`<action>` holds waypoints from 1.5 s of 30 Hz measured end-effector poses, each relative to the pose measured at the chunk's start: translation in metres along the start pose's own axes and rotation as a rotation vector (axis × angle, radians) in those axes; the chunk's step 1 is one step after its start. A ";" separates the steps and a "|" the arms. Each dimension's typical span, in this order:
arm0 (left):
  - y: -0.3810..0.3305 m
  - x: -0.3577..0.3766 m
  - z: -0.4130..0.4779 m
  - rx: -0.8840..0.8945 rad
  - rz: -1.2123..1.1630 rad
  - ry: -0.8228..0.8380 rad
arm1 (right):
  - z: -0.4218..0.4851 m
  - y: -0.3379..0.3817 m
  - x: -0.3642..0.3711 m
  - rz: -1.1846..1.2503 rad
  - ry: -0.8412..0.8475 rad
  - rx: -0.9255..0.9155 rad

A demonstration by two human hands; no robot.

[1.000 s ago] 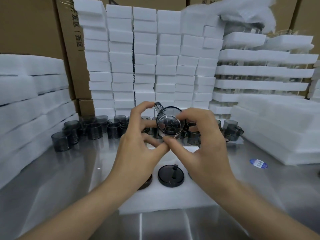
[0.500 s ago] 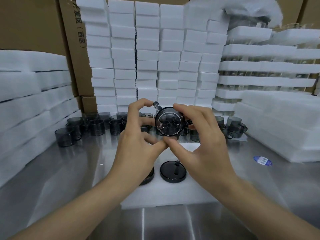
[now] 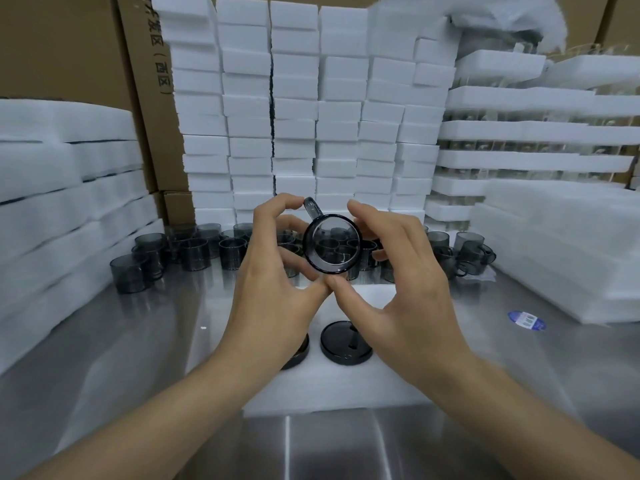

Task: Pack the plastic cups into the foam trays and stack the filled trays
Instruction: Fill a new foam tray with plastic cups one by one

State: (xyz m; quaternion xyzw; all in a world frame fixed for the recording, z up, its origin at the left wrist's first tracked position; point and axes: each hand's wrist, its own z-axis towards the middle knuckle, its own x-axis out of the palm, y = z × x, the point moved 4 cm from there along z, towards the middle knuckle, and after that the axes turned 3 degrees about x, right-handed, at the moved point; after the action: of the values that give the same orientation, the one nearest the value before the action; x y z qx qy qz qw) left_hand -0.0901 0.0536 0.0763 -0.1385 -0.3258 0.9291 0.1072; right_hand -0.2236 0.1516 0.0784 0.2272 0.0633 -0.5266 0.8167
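You've got the smoky plastic cup [image 3: 331, 249] up in the air between both hands, round end facing you, handle pointing up-left. Your left hand [image 3: 273, 289] curls round its left side and your right hand [image 3: 408, 282] grips its right side; the thumb tips touch under it. Below, the foam tray [image 3: 346, 386] lies on the steel table [image 3: 121, 358] with a seated cup [image 3: 346, 341] in it. The loose cups [image 3: 194, 252] stand behind.

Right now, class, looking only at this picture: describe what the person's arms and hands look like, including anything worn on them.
Both are bare. The left hand and right hand wear no gloves, and no rings show on the visible fingers. The left forearm and right forearm carry no watch, band or sleeve as far as the frame's lower edge.
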 end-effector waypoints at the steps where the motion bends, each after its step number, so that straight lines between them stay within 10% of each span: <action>1: 0.000 0.000 0.000 0.000 0.002 0.001 | 0.000 0.001 0.000 0.000 0.001 -0.004; 15: 0.024 0.003 0.013 -0.518 -0.607 0.267 | -0.003 0.000 0.006 -0.217 0.112 0.034; 45: 0.027 0.002 0.012 -0.420 -0.402 0.198 | -0.001 -0.012 0.007 -0.073 0.172 0.280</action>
State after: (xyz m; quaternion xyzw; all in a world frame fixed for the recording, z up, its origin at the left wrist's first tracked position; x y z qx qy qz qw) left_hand -0.0985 0.0267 0.0678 -0.1803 -0.5195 0.7836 0.2892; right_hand -0.2311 0.1417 0.0710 0.3807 0.0671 -0.5381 0.7490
